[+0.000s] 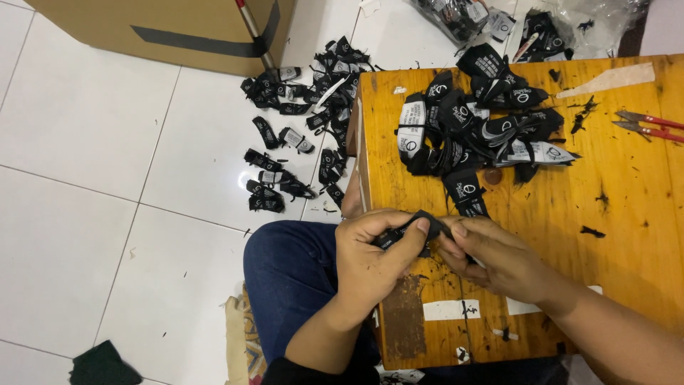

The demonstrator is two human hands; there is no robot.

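Observation:
Both of my hands pinch one small black fabric label (425,222) over the near left part of a low wooden table (627,235). My left hand (376,258) grips it from the left with thumb and forefinger. My right hand (491,255) holds its right end with its fingertips. Just beyond my hands lies a heap of black and white labels (476,128) on the table top.
Several more black labels (299,135) are scattered on the white tile floor left of the table. Red-handled snips (648,125) lie at the table's right edge. A cardboard box (171,32) stands at the back left. Clear bags of labels (499,21) sit behind the table.

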